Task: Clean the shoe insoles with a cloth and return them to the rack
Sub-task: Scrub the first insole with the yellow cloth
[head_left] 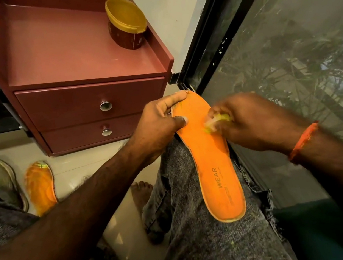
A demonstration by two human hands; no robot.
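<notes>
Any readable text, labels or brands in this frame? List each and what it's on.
"WEAR": printed on the heel half of the orange insole lying on the person's knee.
Smaller print beside "WEAR" on the same insole: too small to read.
Label on the brown jar with a gold lid on the cabinet: too blurred to read.

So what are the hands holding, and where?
The left hand grips the orange insole at its toe end, on the knee. The right hand pinches a small yellowish cloth against the insole's upper part.
</notes>
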